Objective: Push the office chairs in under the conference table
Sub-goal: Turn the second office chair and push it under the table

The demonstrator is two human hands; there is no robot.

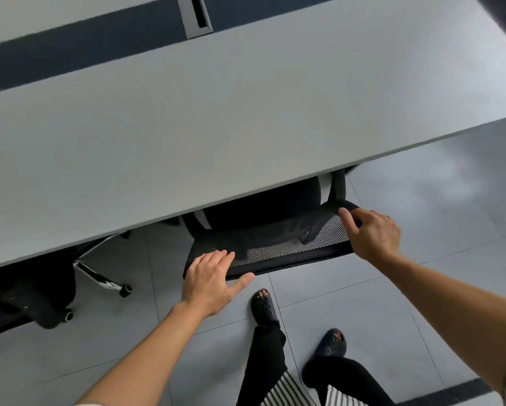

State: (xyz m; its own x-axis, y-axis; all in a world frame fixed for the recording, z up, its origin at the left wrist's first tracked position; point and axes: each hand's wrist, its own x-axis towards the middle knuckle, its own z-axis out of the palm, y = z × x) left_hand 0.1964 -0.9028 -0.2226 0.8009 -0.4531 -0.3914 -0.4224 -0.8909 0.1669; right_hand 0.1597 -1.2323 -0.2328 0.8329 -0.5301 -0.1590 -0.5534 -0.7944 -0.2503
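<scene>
A black office chair with a mesh backrest stands in front of me, its seat tucked under the edge of the grey conference table. My left hand lies flat on the left top corner of the backrest, fingers spread. My right hand holds the right top corner, fingers curled over the frame. A second black office chair sits at the left, partly under the table, with its chrome base and castors showing.
Grey floor tiles stretch to the right and behind the chair. My feet in dark clogs stand just behind the backrest. A cable slot sits in the table's middle strip at the top.
</scene>
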